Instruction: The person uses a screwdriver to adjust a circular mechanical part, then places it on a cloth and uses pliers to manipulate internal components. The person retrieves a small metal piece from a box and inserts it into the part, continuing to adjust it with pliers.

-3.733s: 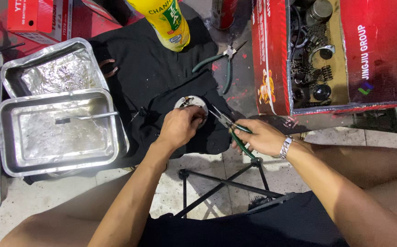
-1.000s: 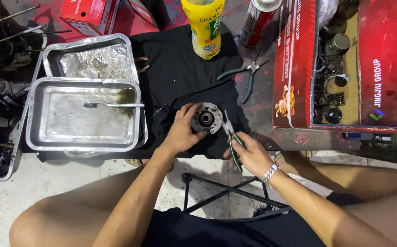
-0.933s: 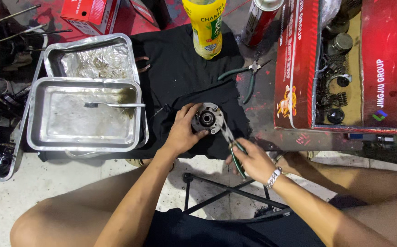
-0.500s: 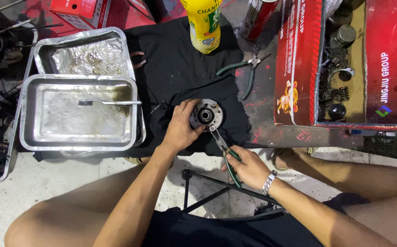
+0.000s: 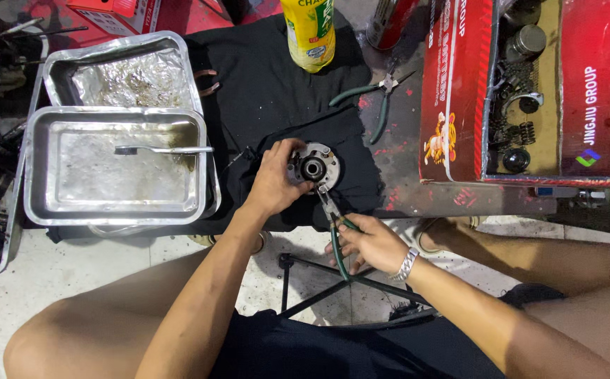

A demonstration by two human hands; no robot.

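Mid-step: left hand (image 5: 277,184) fingers wrapped round the round metal hub (image 5: 313,167) on the black cloth (image 5: 263,91), steadying it. Right hand (image 5: 369,242) fingers closed on green-handled pliers (image 5: 336,228), tips at the hub's lower edge. Next likely needs a firm squeeze-and-pull without slipping.

Round metal part and green-handled pliers, meeting at the rim.

The round metal part (image 5: 313,167) lies flat on black cloth, its dark centre bore facing up; the pliers (image 5: 333,223) angle in from below, nose tips touching its lower edge, handles pointing toward the person.
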